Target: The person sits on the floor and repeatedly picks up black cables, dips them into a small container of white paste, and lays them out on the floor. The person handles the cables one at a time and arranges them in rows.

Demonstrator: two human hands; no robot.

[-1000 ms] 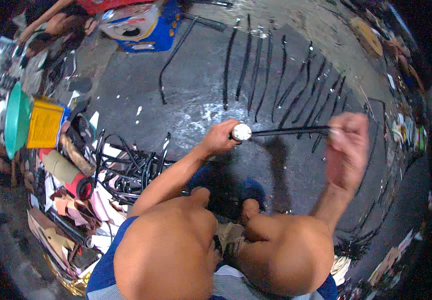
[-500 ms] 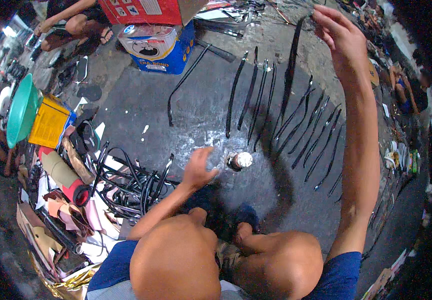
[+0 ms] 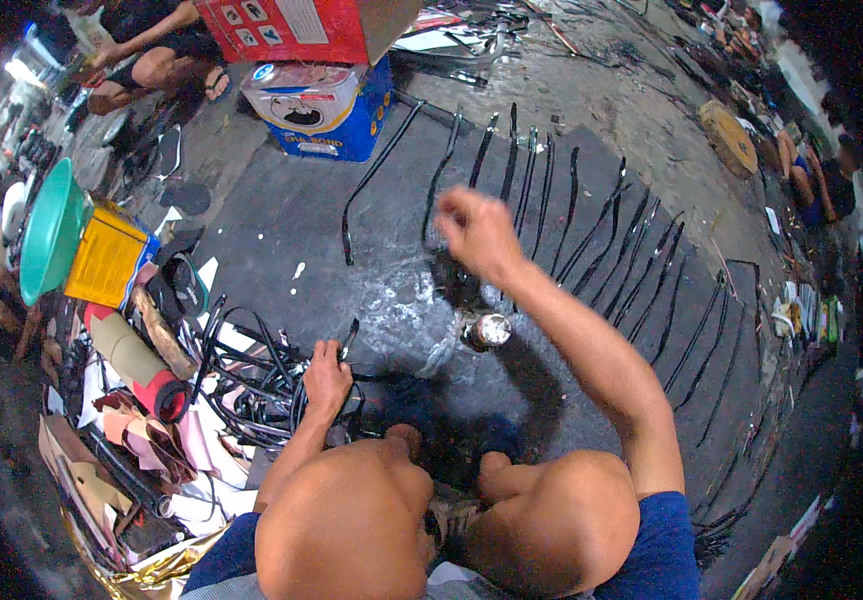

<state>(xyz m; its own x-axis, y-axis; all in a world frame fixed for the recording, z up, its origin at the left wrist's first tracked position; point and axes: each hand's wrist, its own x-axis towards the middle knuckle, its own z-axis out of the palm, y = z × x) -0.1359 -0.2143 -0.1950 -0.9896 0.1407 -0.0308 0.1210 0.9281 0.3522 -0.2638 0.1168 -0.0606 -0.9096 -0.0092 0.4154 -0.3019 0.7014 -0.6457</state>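
My left hand (image 3: 328, 380) is closed round a black strip (image 3: 351, 335) at the right side of a tangled heap of glossy black strips (image 3: 277, 375). My right hand (image 3: 482, 235) is over the dark mat with its fingers curled in; whatever they may hold is hidden. Just left of its fingertips lies a black strip (image 3: 440, 175). Several more black strips (image 3: 592, 245) lie side by side in a curved row across the mat. A short round container (image 3: 493, 331) with a silvery-white top stands below my right hand, near pale smears on the mat (image 3: 282, 220).
At the back stands a blue and white tin (image 3: 332, 120) with a red box (image 3: 292, 30) on top. To the left are a green basin (image 3: 49, 230), a yellow tin (image 3: 110, 255), a red-ended roll (image 3: 137, 360) and scraps. Other people sit at the far left and right.
My right hand came down and left from the upper right, where it held a hanging strip. A strip now lies beside it. My left hand moved left and closed on a strip at the heap.
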